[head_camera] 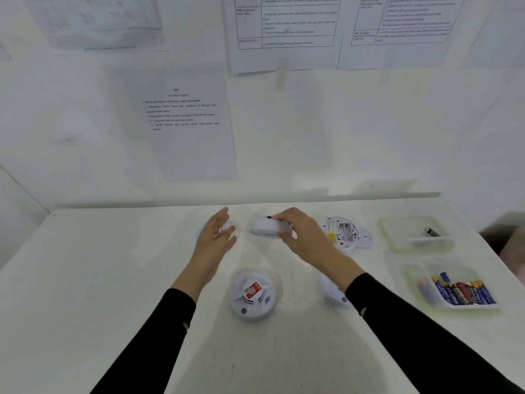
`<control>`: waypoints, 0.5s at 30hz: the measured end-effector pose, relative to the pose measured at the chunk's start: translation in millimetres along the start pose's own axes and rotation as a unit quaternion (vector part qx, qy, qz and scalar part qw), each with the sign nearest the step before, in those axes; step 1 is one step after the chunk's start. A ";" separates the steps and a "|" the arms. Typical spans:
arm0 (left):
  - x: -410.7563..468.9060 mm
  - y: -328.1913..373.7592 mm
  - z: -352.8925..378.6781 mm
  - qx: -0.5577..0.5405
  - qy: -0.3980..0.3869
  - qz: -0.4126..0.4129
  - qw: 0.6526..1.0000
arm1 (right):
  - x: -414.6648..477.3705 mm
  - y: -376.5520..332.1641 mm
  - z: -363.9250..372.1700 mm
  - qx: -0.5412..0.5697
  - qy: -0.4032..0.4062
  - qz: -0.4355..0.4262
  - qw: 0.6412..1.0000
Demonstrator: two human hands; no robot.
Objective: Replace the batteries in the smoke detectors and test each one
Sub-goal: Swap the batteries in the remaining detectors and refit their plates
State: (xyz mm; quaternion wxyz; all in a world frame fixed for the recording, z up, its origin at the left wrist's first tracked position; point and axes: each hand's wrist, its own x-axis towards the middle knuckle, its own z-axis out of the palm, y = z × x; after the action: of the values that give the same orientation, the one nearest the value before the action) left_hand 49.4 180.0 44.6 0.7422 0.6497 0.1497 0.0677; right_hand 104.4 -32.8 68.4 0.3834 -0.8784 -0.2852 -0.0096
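Right hand (298,231): fingers curled over the rim of a white smoke detector (270,227), gripping it by its right edge and holding it tilted, apparently just clear of the white table (113,280); black sleeve to the wrist. Left hand (217,237): open, fingers spread and extended, palm turned toward the held detector, a short gap apart from it and holding nothing; a white round item partly hidden behind this hand, identity not determinable. Second smoke detector (252,297): dome up with a red label on top, resting on the table nearer the person than both hands, between the two forearms. Third smoke detector (332,294): white, mostly hidden under the right forearm. Fourth smoke detector (341,231): lying back side up just beyond the right wrist, its label and open interior showing, with a flat white cover piece (363,238) touching its right side. Clear tray (397,240): farther right of the right hand, containing a single dark battery (432,232). Second clear tray (420,288): right of the right forearm, holding a row of blue, red and yellow batteries (463,292). Printed instruction sheets (184,115): taped to the white wall beyond both hands; text too blurred to read.
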 end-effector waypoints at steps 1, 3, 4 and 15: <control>3.1 0.3 -2.1 0.015 0.027 0.013 0.999 | -4.2 6.0 10.5 -0.038 0.006 -0.013 0.999; 5.5 -3.0 -5.8 0.083 0.065 0.047 0.993 | -12.3 17.1 31.9 -0.096 0.008 -0.006 0.995; 5.8 -5.9 -7.9 0.119 0.082 0.062 0.988 | -16.1 20.7 42.4 -0.118 0.007 -0.001 0.993; 4.3 -55.6 -32.5 0.203 0.148 0.050 0.967 | -40.6 46.8 79.7 -0.103 0.034 0.035 0.994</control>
State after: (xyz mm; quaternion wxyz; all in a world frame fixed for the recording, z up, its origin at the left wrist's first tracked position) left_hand 38.2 203.8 -14.3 0.5600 0.7760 0.2358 0.1690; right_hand 78.1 -24.2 -28.7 0.3005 -0.9218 -0.2386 -0.0551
